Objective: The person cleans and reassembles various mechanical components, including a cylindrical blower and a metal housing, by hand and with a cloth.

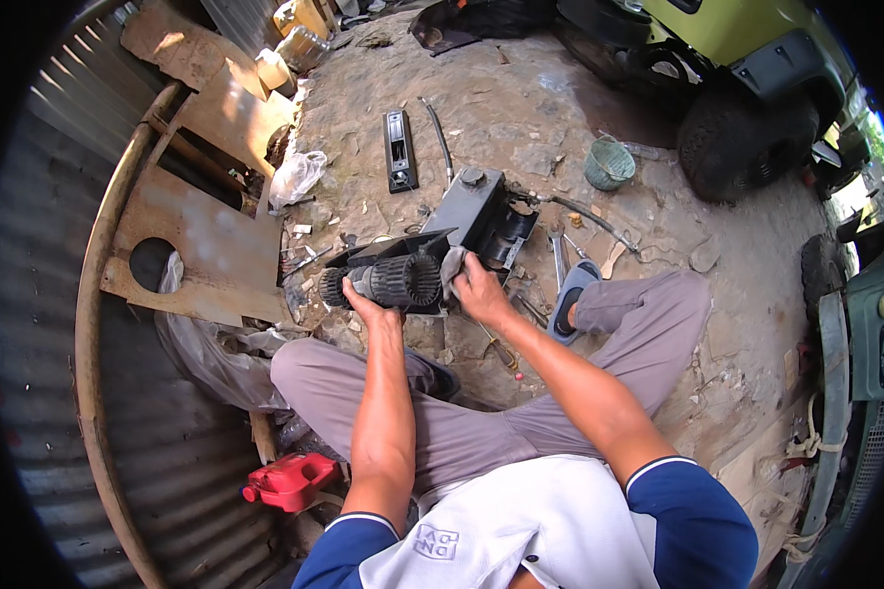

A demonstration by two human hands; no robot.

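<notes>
While left hand (375, 312) on blower (395, 282), shirt lettering (435, 542).

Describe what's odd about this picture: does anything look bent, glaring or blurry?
All in the head view: the brown wooden pole bows, perhaps partly from the wide lens; corners go black; daylight glares at the right edge; bright streaks mark the grey corrugated metal wall at upper left; the left hand and right hand look fairly sharp; shadow hides detail inside the black ribbed cylinder.
</notes>
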